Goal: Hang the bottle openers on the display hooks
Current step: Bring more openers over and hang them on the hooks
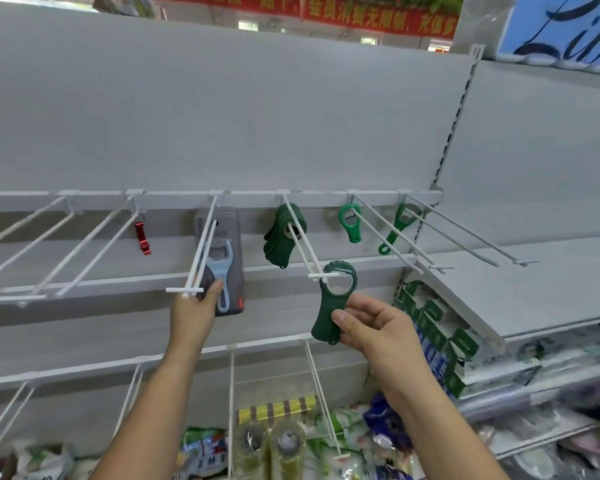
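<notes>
the right hand (pixel 371 327) pinches the lower handle of a dark green bottle opener (pixel 328 308), its ring opening at the tip of a white display hook (pixel 303 244), where a bunch of green openers (pixel 281 237) hangs near the back rail. the left hand (pixel 191 317) touches a carded blue opener (pixel 224 258) hanging on the next hook to the left, thumb on the card's front and fingers hidden, so i cannot tell whether it grips.
</notes>
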The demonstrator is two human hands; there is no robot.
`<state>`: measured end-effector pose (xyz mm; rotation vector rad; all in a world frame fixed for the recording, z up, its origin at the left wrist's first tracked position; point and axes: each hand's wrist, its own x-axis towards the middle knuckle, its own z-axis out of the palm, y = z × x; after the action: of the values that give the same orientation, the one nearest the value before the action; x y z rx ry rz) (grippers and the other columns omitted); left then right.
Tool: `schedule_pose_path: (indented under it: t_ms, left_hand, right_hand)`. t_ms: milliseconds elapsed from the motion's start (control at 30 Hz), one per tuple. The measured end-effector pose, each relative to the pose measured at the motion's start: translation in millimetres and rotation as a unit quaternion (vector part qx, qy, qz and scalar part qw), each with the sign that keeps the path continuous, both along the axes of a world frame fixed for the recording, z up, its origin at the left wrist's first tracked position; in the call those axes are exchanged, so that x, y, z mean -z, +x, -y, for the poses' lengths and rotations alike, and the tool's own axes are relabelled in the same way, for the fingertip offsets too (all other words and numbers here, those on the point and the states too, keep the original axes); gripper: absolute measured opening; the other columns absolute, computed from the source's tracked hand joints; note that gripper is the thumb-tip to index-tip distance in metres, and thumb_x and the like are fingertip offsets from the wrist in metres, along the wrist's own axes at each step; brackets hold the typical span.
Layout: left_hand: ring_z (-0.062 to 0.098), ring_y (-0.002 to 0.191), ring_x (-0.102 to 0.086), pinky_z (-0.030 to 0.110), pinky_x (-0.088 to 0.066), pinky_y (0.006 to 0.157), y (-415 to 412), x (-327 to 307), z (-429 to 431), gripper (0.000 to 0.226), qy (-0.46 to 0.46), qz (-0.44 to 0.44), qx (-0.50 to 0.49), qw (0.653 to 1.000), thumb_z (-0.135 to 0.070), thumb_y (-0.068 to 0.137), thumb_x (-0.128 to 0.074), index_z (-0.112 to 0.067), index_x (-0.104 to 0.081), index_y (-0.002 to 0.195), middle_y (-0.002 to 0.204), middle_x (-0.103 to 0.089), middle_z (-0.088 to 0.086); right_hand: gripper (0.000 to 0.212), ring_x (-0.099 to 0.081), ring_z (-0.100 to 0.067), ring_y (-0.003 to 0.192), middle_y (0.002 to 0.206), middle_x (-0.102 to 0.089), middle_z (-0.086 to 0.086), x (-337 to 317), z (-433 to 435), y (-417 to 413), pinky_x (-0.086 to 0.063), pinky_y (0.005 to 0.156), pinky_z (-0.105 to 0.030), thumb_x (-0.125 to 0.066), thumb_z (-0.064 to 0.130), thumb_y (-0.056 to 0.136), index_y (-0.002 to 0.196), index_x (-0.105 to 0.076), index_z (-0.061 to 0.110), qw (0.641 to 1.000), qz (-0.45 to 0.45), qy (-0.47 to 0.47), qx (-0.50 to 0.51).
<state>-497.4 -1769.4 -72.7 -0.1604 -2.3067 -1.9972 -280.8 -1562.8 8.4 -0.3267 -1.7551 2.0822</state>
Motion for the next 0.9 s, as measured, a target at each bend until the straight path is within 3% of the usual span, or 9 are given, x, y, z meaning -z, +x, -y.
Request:
schedule_pose_path:
  t_ms: [67, 167, 267, 467, 700, 800, 900]
  left_hand:
    - [0.029, 0.093, -0.07, 0.051, -0.056, 0.086, 3.9, 1.0, 3.3, 0.035, -0.02, -0.007, -0.009, 1.0, -0.055, 0.081, -0.068, -0.023, -0.067, 0.095, 0.094, -0.074, 0.01]
    - [0.021, 0.098, -0.068, 0.04, -0.054, 0.088, 21.2, -6.6, 9.8, 0.015, -0.036, -0.023, -0.023, 0.999, -0.035, 0.091, -0.068, -0.025, -0.066, 0.101, 0.1, -0.072, -0.001]
    - [0.016, 0.106, -0.059, 0.03, -0.042, 0.09, 38.9, -8.4, 17.8, 0.031, -0.036, -0.025, -0.042, 0.998, -0.025, 0.095, -0.065, -0.019, -0.062, 0.125, 0.109, -0.063, -0.005]
    - [0.018, 0.112, -0.059, 0.028, -0.043, 0.097, 64.3, 2.2, 42.4, 0.051, 0.002, 0.012, -0.087, 0.996, -0.021, 0.093, -0.067, -0.012, -0.052, 0.141, 0.122, -0.064, 0.003]
    - [0.012, 0.1, -0.066, 0.026, -0.05, 0.086, 103.1, 8.5, 52.7, 0.021, 0.022, 0.005, -0.067, 0.997, -0.021, 0.091, -0.07, -0.021, -0.071, 0.112, 0.106, -0.072, -0.003]
    - [0.009, 0.097, -0.067, 0.018, -0.05, 0.08, 121.8, 8.2, 48.4, 0.019, 0.041, 0.011, -0.047, 0.998, -0.019, 0.089, -0.072, -0.023, -0.072, 0.108, 0.102, -0.074, -0.005]
    - [0.007, 0.096, -0.068, 0.015, -0.051, 0.076, 138.4, 7.7, 44.4, 0.02, 0.046, 0.007, -0.034, 0.998, -0.016, 0.088, -0.073, -0.024, -0.072, 0.106, 0.099, -0.075, -0.006]
  right_hand:
    - [0.023, -0.075, -0.027, 0.092, 0.095, -0.078, -0.014, 0.1, 0.9, -1.0, -0.062, 0.078, -0.032, -0.068, -0.003, 0.087, 0.106, -0.072, 0.008, 1.0, -0.001, -0.002, -0.004]
    - [0.022, -0.075, -0.029, 0.094, 0.096, -0.077, -0.014, 1.2, 4.5, -4.1, -0.062, 0.082, -0.036, -0.069, -0.001, 0.087, 0.107, -0.072, 0.008, 1.0, 0.001, 0.004, -0.012]
    - [0.021, -0.074, -0.032, 0.095, 0.097, -0.076, -0.017, 4.1, 8.6, -6.3, -0.061, 0.085, -0.041, -0.069, -0.001, 0.086, 0.106, -0.071, 0.006, 1.0, -0.005, 0.001, -0.02]
    - [0.023, -0.074, -0.03, 0.094, 0.097, -0.077, -0.015, 9.9, 12.7, -0.2, -0.062, 0.078, -0.032, -0.066, -0.004, 0.087, 0.105, -0.072, 0.008, 0.999, -0.024, -0.016, -0.037]
    - [0.026, -0.074, -0.032, 0.096, 0.099, -0.077, -0.015, 11.4, 14.8, 5.4, -0.062, 0.078, -0.034, -0.068, 0.0, 0.084, 0.109, -0.072, 0.009, 0.997, -0.048, -0.026, -0.052]
    - [0.031, -0.073, -0.033, 0.096, 0.1, -0.076, -0.016, 12.2, 16.7, 9.0, -0.062, 0.079, -0.035, -0.071, 0.007, 0.077, 0.109, -0.072, 0.008, 0.996, -0.06, -0.029, -0.059]
    - [0.031, -0.074, -0.031, 0.095, 0.101, -0.077, -0.015, 12.2, 18.8, 10.6, -0.062, 0.078, -0.035, -0.069, 0.003, 0.081, 0.111, -0.072, 0.008, 0.995, -0.059, -0.033, -0.07]
